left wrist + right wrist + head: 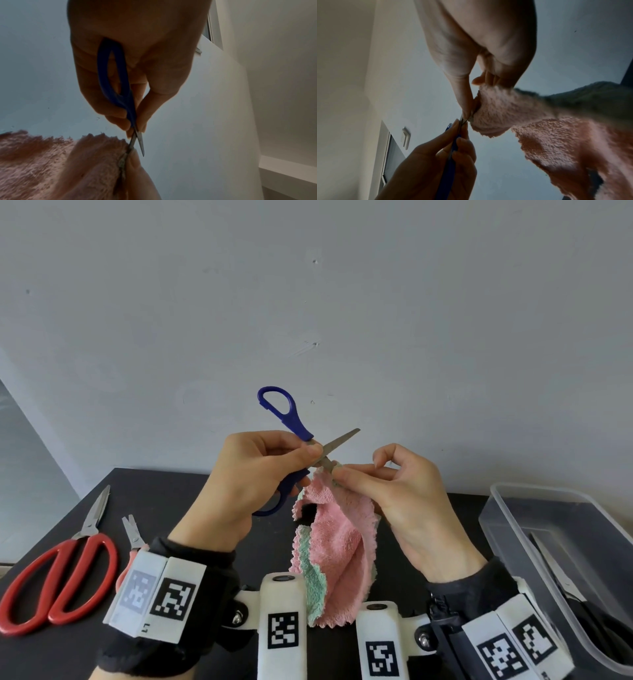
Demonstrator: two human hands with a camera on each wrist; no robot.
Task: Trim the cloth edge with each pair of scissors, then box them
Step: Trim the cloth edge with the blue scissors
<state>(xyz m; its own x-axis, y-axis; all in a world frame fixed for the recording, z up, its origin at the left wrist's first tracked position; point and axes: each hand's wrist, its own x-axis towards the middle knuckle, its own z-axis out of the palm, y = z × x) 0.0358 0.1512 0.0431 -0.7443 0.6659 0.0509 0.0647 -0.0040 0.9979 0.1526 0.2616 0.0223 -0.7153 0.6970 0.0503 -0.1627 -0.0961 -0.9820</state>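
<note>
My left hand (263, 470) grips blue-handled scissors (291, 419) with the blades spread wide; one blade (342, 438) points up and right, the other meets the cloth edge. A pink cloth (339, 542) with a green underside hangs above the table, pinched at its top corner by my right hand (373, 474). From the left wrist, the blue scissors (115, 78) run down from the left hand (130, 94) to the pink cloth (51, 162). In the right wrist view my right hand (471, 94) pinches the cloth (539, 128) where the scissors (448, 162) reach it.
Red-handled scissors (58, 573) and a small pink-handled pair (132, 534) lie on the black table (164, 501) at the left. A clear plastic box (520, 508) at the right holds a black-handled pair (565, 583). A grey wall rises behind.
</note>
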